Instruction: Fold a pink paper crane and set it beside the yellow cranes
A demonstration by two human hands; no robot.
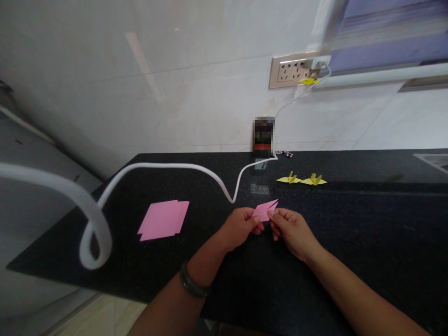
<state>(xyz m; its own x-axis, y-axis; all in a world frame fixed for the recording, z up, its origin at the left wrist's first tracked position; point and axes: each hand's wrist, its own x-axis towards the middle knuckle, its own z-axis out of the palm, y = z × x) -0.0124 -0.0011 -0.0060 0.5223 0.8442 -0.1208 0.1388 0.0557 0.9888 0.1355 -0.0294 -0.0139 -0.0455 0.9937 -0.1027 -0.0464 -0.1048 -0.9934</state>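
Note:
Between my two hands is a small folded piece of pink paper (263, 211), held just above the dark countertop. My left hand (242, 226) pinches its left corner between thumb and fingers; a dark bangle is on that wrist. On the opposite side, my right hand (289, 229) grips the lower right edge, with the thumb on top. A narrow slit shows at the paper's upper right point. Flat pink sheets (163, 220) lie overlapping on the counter to the left of my hands. Two folded yellow paper cranes (301, 180) stand side by side beyond my right hand.
A white cable (164, 165) loops across the left side and dips near my hands. Against the tiled wall leans a phone-like device (263, 136), its screen pixelated. Above it is a wall socket (292, 71) with a charger plugged in. The black countertop (367, 261) extends right.

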